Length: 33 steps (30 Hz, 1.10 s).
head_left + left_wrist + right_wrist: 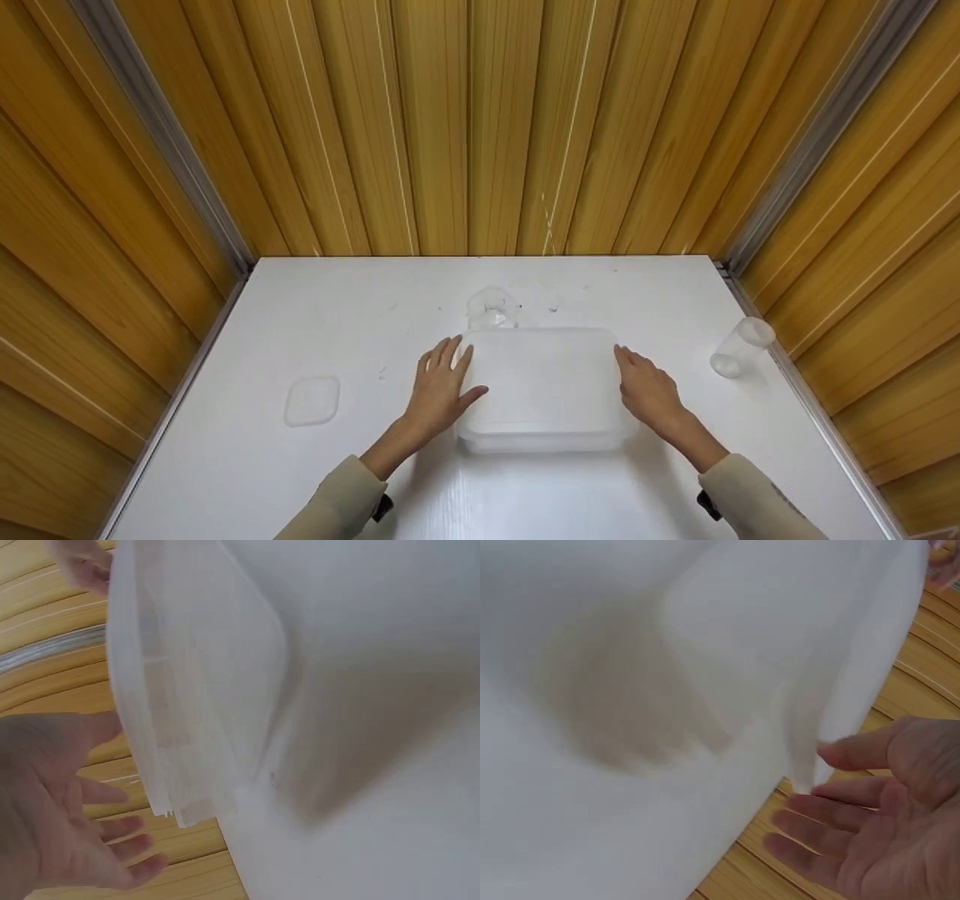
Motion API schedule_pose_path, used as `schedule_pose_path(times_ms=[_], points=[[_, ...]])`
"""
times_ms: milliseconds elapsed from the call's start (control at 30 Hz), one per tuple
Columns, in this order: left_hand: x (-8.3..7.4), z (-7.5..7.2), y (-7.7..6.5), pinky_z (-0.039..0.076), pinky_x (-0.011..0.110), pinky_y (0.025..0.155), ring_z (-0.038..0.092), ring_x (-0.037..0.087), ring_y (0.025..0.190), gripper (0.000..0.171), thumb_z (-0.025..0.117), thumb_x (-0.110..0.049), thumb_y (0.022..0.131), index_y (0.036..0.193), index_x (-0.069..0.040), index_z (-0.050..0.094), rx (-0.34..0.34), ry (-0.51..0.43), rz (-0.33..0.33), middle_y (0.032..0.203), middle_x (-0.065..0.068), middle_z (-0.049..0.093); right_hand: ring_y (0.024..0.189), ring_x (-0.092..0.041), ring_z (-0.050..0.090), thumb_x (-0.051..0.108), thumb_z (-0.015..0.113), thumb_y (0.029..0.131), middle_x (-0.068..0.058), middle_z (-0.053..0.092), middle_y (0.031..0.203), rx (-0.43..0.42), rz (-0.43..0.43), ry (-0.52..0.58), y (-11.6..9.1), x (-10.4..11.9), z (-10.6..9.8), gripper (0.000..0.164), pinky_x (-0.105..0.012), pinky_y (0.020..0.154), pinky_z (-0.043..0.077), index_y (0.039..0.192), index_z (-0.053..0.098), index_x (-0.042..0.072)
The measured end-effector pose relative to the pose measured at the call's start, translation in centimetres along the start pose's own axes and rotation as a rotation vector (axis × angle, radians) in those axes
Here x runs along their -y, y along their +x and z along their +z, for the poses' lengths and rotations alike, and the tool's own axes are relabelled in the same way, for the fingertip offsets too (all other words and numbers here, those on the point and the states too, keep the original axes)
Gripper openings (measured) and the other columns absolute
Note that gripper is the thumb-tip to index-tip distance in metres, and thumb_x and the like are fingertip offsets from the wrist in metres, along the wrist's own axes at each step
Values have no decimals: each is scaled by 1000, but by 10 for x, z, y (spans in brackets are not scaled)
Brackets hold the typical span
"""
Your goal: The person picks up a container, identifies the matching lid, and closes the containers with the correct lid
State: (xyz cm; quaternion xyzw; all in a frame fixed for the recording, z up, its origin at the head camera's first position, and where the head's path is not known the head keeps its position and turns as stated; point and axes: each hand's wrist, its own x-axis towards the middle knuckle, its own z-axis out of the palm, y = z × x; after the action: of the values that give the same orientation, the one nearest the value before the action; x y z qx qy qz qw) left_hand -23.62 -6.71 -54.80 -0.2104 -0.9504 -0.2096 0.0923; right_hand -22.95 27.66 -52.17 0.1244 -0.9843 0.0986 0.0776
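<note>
A translucent white rectangular plastic box (541, 442) with a flat lid (544, 382) sits in front of me. My left hand (439, 394) is at its left side, fingers spread along the edge and thumb reaching over the lid. In the left wrist view, that hand's loosely spread fingers (124, 847) show beside the box's rim (127, 690). At the right side of the box is my right hand (649, 390), index fingertip right at the lid's edge. The right wrist view shows its thumb (855, 750) at the box's corner, the other fingers extended.
A crumpled clear plastic piece (493, 307) lies just behind the box. On the left lies a small translucent square lid (312, 401). A clear cylindrical container (742, 346) is near the white table's (360, 300) right edge. Wood-patterned walls (480, 127) enclose the back and sides.
</note>
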Motion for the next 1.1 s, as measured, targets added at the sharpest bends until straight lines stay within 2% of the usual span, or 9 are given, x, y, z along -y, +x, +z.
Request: schedule_pose_path(times_ms=[100,167,267,467,633,767,867,967,1100], points=[[0,7,3,27,58,123,26,42,154,86,58,-59,97,155,2,37,36,74,64,165,25,27,129,-51,56,1,64,96,-39,50,143,-115,-77,51,-4,0,20,48,-56,98,55,139,49,-17],[2,11,3,22,56,126,17,41,157,97,54,-65,96,158,4,29,93,69,60,168,27,18,137,-53,47,10,61,101,-39,41,151,-125,-83,103,-6,0,30,53,-60,109,46,143,44,-18],[2,14,0,17,54,128,6,41,159,107,51,-72,93,160,6,19,157,26,24,169,28,8,148,-51,33,24,55,106,-34,28,161,-92,-34,176,-9,1,41,63,-62,118,34,149,35,-16],[4,25,-11,21,53,128,3,39,160,111,49,-76,91,161,3,17,166,-51,13,170,25,4,151,-49,27,35,52,106,-26,17,168,-68,58,267,-25,1,54,72,-65,120,29,157,25,-9],[11,30,-9,27,51,126,7,38,160,109,50,-76,90,162,1,18,191,-33,33,171,22,9,144,-55,35,35,53,104,-31,21,165,-56,52,216,-33,4,54,73,-68,115,33,155,28,-11],[17,22,2,21,51,128,11,36,160,113,50,-78,89,161,3,16,218,9,59,171,22,10,143,-53,39,40,58,101,-34,33,159,-54,-15,94,-19,2,45,76,-66,116,33,151,35,-13],[22,12,16,16,51,130,11,35,160,115,52,-77,89,161,5,13,225,8,65,171,21,9,149,-47,34,44,62,98,-30,34,161,-56,-74,52,-2,-3,40,81,-63,121,27,152,36,-11],[28,5,32,14,50,130,9,33,160,115,55,-75,89,161,4,13,229,9,58,172,19,9,155,-42,25,47,61,99,-23,26,167,-31,-109,105,19,-7,41,84,-61,125,21,157,29,-5],[33,3,47,10,49,131,5,30,161,114,52,-76,89,162,1,12,290,37,83,172,16,7,158,-38,17,49,54,102,-19,19,170,20,-114,210,39,-6,47,81,-61,127,14,160,25,1]])
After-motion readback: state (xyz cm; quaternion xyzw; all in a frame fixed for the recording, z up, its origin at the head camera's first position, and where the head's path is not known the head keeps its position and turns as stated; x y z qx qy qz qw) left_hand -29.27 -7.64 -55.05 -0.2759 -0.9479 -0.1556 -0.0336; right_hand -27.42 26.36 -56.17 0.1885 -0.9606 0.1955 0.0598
